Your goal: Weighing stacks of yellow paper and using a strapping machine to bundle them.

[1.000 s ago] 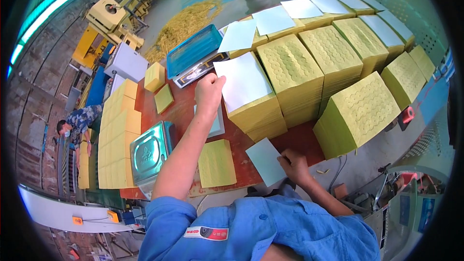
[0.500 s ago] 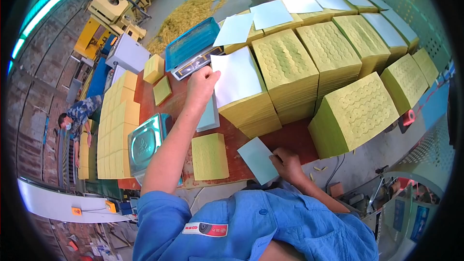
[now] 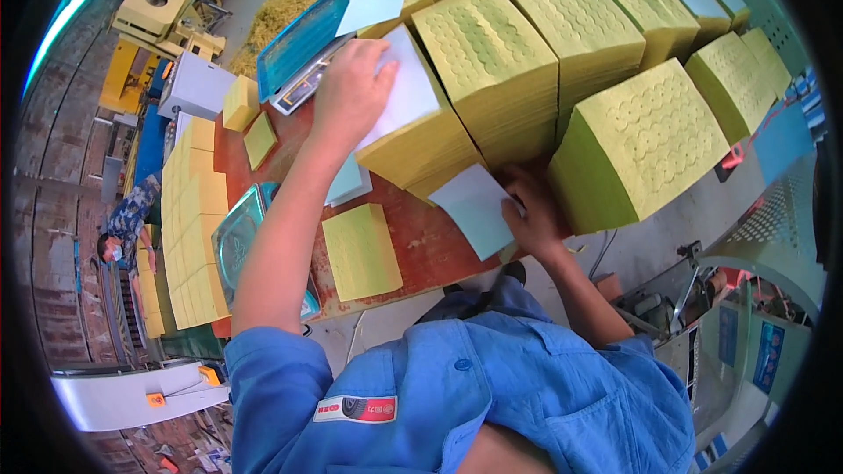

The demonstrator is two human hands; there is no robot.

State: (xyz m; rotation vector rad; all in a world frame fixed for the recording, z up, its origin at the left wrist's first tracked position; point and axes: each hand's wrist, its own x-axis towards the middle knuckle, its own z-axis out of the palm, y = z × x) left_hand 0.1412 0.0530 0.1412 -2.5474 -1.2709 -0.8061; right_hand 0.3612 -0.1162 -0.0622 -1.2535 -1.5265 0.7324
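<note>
My left hand [image 3: 356,92] rests with fingers apart on a white paper sheet [image 3: 414,79]. That sheet covers the top of a tall stack of yellow paper [image 3: 417,154], and the hand hides part of it. A pale blue-white paper sheet [image 3: 474,211] is gripped along its right edge by my right hand [image 3: 534,215]. It tilts just in front of the stack's base, above the red tabletop [image 3: 417,250]. Some fingers of the right hand are in shadow.
Yellow paper stacks [image 3: 487,61] crowd the far and right side, several topped with pale sheets. A large stack [image 3: 641,149] stands beside my right hand. A small yellow pile [image 3: 360,250], a scale with a blue tray [image 3: 303,44] and a co-worker [image 3: 127,233] are leftward.
My left hand has gone from a closed grip at the white sheet's edge to lying spread on it. The right hand has brought its sheet closer to the stack's base. The view has shifted.
</note>
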